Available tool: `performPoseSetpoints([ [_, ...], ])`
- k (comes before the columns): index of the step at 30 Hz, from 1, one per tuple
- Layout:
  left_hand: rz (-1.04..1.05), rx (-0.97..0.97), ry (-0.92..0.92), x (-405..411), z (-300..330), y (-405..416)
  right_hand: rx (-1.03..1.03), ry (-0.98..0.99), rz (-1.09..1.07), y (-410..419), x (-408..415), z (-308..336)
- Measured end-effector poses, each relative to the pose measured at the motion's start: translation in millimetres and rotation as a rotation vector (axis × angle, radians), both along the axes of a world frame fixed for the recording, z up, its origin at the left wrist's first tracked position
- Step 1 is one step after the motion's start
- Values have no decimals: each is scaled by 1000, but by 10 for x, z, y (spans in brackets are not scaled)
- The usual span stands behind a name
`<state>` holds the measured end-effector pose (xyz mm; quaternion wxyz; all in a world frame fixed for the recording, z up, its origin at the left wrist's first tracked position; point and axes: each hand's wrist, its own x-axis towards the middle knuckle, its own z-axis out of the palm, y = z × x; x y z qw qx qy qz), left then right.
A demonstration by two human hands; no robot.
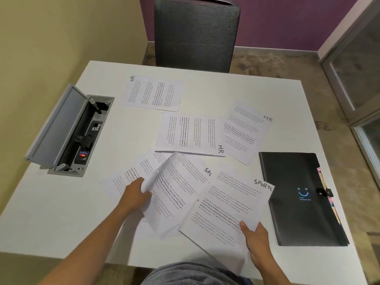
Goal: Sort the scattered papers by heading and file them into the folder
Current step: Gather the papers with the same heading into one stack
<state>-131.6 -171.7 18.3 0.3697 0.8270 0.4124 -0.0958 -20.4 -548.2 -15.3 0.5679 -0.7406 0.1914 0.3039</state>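
Head view: my left hand (pixel 134 195) pinches the curled edge of a sheet (pixel 170 194) headed "Sp…", lifting it off the table (pixel 61 202), while my right hand (pixel 256 237) grips the near corner of the SPORTS sheet (pixel 226 206), thumb on top. Three HR sheets (pixel 191 133) lie flat farther back, two of them overlapping. Closed black folder (pixel 300 198) lies just right of the SPORTS sheet.

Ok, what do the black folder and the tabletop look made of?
The black folder looks like matte plastic, probably polypropylene: a smooth, faintly sheened cover with printed blue smile. The tabletop looks like white laminate or painted board: flat, uniform, low gloss; I cannot tell which.
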Motion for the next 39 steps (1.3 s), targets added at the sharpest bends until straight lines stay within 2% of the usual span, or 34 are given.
performPoseSetpoints([
  [2, 74, -126, -93, -86, 102, -97, 19, 22, -43, -139, 9, -20],
  [5, 299, -487, -242, -235, 260, -210, 48, 50, -73, -280, 24, -33],
  [8, 444, -729, -352, -372, 370, -298, 54, 51, -69, -354, 31, -39],
  [14, 528, -1052, -526, -543, 504, -569, 57, 74, -25, -391, 18, -18],
  [18, 563, -1150, -628, -516, 528, -758, 72, 61, 26, -365, -9, 7],
  [20, 535, -1129, -607, -492, 528, -847, 78, 40, 58, -351, -18, 22],
  [28, 301, -700, -305, -359, 325, -1328, 126, 85, 186, -182, -55, 65],
  [31, 253, -590, -237, -289, 232, -1520, 90, 164, 224, -129, -77, 100],
  [36, 128, -472, -114, -285, 72, -1656, 142, 272, 172, -104, -125, 188],
  [39, 91, -480, -89, -284, -3, -1659, 78, 230, 172, -36, -179, 178],
])
